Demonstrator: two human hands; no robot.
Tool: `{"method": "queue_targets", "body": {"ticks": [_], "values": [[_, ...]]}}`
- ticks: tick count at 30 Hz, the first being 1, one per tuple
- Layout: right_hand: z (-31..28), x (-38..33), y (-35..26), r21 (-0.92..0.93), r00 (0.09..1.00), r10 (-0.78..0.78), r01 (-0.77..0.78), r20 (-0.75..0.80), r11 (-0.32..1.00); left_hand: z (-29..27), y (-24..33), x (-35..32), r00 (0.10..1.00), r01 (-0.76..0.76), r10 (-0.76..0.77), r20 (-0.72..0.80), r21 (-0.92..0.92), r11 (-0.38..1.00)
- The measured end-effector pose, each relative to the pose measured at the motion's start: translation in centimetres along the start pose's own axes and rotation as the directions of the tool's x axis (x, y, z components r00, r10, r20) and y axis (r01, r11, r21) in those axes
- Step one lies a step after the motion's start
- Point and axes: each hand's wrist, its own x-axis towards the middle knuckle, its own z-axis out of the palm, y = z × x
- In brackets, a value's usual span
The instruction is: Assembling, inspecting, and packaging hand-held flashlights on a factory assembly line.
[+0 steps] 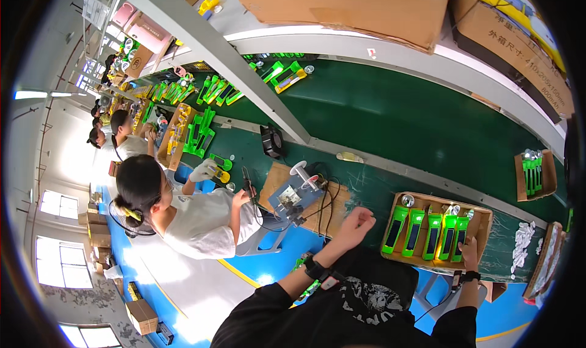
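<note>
A shallow cardboard tray (482, 217) sits on the green bench to my right. It holds several bright green solar flashlights, each with a dark panel and some with a clear round lens at the far end. My right hand (469, 253) is at the tray's near right corner, its fingers closed around the lower end of the rightmost flashlight (459, 235). Left of the tray, my left hand (356, 224) is raised over the bench edge with its fingers curled in; nothing shows in them. A wooden board (337, 210) lies just beyond that hand.
A soldering station (296, 200) with a wire spool stands on the board. Left of it, a co-worker (189, 220) holds a soldering iron (246, 177). A smaller box of green parts (532, 176) sits far right, near crumpled white scraps (522, 244). A metal post (244, 73) crosses the view.
</note>
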Motion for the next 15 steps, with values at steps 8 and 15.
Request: {"method": "queue_targets", "body": {"ticks": [8, 15], "values": [[1.6, -1.6, 4.4, -0.503, 0.953, -0.234, 0.109, -0.192, 0.858, -9.0, 4.0, 22.9, 0.867, -0.199, 0.428, -0.257, 0.607, 0.770], [4.0, -9.4, -6.7, -0.081, 0.722, -0.197, 0.193, -0.663, 0.978, -19.7, 2.0, 39.8, 0.902, 0.163, 0.397, -0.168, 0.985, 0.049]]}}
